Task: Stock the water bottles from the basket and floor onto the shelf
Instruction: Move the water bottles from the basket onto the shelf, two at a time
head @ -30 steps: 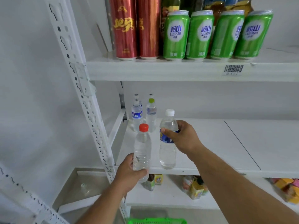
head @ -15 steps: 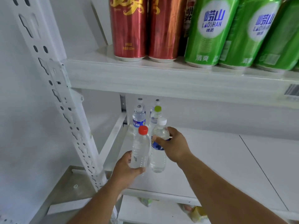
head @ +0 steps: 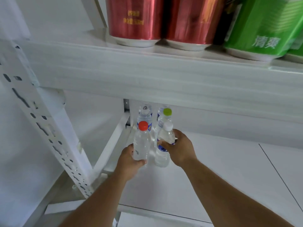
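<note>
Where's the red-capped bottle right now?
In the head view, the red-capped bottle is gripped by the left hand over the shelf, beside the white-capped bottle.

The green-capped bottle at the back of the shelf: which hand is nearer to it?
Right. The right hand holds the white-capped bottle just in front of the green-capped bottle. The left hand holds the red-capped bottle, further left and nearer the shelf's front.

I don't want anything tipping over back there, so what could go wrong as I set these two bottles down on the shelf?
The red-capped bottle in your left hand and the white-capped bottle in your right hand are close behind the green-capped bottle and its neighbour; pushing further could knock those over. The two held bottles could also bump each other.
</note>
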`<action>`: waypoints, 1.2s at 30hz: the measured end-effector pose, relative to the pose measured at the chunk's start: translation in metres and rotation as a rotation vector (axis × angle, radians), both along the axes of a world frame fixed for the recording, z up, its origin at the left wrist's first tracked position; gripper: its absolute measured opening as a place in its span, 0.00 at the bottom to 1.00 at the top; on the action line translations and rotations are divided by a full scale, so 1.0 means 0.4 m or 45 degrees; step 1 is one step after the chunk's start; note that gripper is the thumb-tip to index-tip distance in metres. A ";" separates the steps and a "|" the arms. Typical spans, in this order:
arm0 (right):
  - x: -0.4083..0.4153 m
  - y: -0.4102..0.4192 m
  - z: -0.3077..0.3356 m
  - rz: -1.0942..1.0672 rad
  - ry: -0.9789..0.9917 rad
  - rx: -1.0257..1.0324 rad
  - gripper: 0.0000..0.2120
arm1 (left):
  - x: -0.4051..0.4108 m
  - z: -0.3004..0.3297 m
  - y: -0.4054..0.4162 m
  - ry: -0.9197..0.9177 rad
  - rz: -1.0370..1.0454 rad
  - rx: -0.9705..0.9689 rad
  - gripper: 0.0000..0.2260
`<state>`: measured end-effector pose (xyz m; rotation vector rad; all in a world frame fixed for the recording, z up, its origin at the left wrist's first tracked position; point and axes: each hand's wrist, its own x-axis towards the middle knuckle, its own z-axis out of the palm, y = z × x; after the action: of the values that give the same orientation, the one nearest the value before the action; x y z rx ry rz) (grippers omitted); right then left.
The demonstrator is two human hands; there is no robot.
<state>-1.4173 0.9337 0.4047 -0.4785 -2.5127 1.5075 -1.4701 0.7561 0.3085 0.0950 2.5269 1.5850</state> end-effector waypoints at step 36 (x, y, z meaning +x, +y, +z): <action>0.103 -0.011 -0.051 0.017 -0.389 0.291 0.38 | 0.130 0.053 -0.011 -0.011 -0.226 -0.530 0.34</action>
<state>-1.3762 0.9292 0.3842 -0.7006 -2.8779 1.2068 -1.4179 0.7518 0.3299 0.2518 2.6930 0.9719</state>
